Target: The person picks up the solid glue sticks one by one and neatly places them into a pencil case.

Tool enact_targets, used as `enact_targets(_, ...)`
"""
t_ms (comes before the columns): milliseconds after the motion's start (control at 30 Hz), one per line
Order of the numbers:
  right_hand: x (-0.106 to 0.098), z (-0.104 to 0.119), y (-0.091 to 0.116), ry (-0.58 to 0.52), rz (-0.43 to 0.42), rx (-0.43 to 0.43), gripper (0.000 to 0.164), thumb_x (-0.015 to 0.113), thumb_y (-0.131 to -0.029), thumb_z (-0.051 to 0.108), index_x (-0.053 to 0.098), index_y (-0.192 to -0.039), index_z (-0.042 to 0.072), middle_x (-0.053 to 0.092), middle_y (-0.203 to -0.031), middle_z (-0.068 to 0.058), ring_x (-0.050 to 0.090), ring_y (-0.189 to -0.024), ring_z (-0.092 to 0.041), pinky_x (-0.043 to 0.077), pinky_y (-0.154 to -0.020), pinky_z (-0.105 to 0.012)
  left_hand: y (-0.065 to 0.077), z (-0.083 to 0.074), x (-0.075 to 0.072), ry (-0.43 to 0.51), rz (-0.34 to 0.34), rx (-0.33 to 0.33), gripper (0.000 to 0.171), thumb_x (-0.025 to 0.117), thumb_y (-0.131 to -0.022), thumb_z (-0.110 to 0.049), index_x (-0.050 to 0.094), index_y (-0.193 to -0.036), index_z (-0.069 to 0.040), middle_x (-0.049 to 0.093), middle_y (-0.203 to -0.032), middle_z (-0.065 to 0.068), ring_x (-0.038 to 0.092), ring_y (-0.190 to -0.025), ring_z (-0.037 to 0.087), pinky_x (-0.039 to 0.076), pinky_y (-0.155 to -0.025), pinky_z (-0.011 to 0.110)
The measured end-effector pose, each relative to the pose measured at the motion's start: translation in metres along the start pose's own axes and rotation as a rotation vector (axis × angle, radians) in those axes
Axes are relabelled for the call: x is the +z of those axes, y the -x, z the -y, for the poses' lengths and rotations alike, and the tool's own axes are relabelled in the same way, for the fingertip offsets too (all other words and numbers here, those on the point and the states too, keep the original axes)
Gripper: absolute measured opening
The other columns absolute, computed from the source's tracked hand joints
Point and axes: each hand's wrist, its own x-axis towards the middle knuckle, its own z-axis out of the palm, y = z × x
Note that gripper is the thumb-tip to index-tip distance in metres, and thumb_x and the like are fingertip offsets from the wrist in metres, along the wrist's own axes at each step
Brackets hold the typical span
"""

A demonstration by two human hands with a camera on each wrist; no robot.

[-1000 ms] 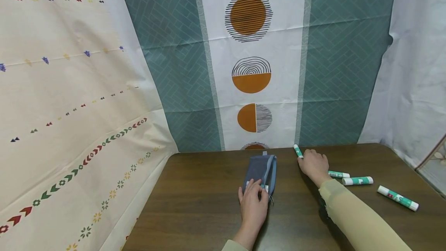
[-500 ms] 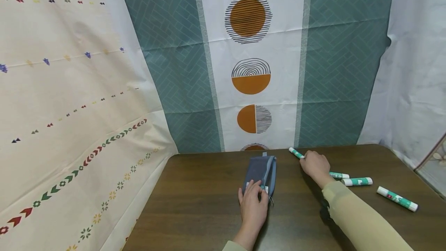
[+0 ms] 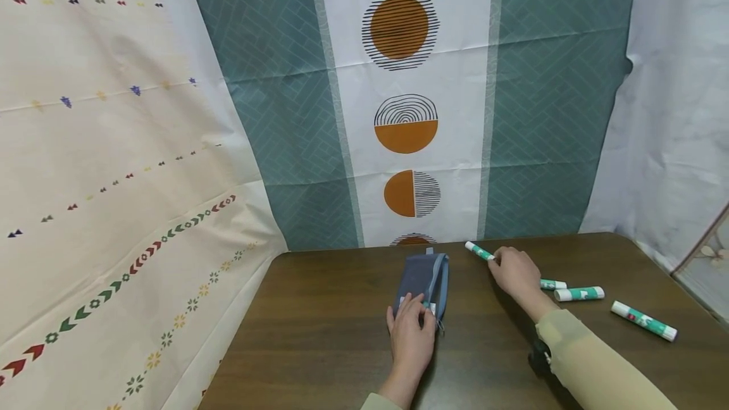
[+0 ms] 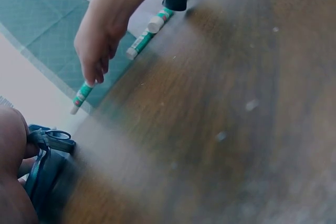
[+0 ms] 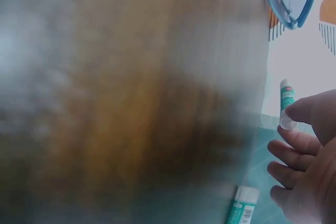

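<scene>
Cylindrical tube (image 3: 478, 250) in pinch of right hand (image 3: 516, 274), fabric pouch (image 3: 418, 274) under spread left hand (image 3: 411, 334)

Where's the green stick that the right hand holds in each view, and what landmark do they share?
Head: held stick right of centre, below mid-height.
Left wrist: held stick left of centre, mid-height.
Right wrist: held stick right of centre, mid-height.
Shared landmark: right hand, pinching it.

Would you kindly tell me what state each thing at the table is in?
Pouch: mouth open, touched by the left grip.
Held glue stick: pinched in the right grip.
Partly hidden glue stick: lying on its side.
Middle loose glue stick: lying on its side.
Rightmost glue stick: lying on its side.
</scene>
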Motion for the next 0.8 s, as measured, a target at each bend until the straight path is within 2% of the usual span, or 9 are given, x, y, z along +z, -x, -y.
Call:
enact_targets(167, 0.0, 0.005, 0.007, -0.009, 0.012, -0.003, 0.033, 0.067, -0.106, 0.023, 0.071, -0.123, -0.006, 0.071, -0.114, -0.024, 0.064, -0.089, -0.034, 0.054, -0.069, -0.052, 0.001, -0.001, -0.001, -0.009, -0.006, 0.006, 0.022, 0.07, -0.098, -0.011, 0.064, -0.079, -0.021, 0.077, -0.136, 0.0, 0.064, -0.14, 0.031, 0.025, -0.122, 0.077)
enact_targets(533, -0.002, 0.014, 0.021, -0.05, -0.011, -0.044, 0.031, 0.074, -0.103, 0.021, 0.072, -0.118, -0.005, 0.073, -0.116, -0.025, 0.066, -0.09, -0.034, 0.058, -0.075, -0.056, 0.002, -0.001, -0.002, 0.003, -0.016, 0.014, 0.023, 0.069, -0.098, -0.01, 0.064, -0.079, -0.021, 0.077, -0.136, 0.001, 0.064, -0.14, 0.032, 0.024, -0.121, 0.079)
enact_targets(800, -0.005, 0.019, 0.032, -0.073, -0.004, -0.042, 0.035, 0.071, -0.105, 0.026, 0.072, -0.124, -0.004, 0.071, -0.128, -0.028, 0.07, -0.107, -0.044, 0.057, -0.082, -0.062, 0.001, -0.001, -0.002, 0.005, -0.023, 0.027, 0.023, 0.069, -0.098, -0.01, 0.063, -0.079, -0.021, 0.078, -0.134, 0.001, 0.065, -0.139, 0.033, 0.025, -0.121, 0.079)
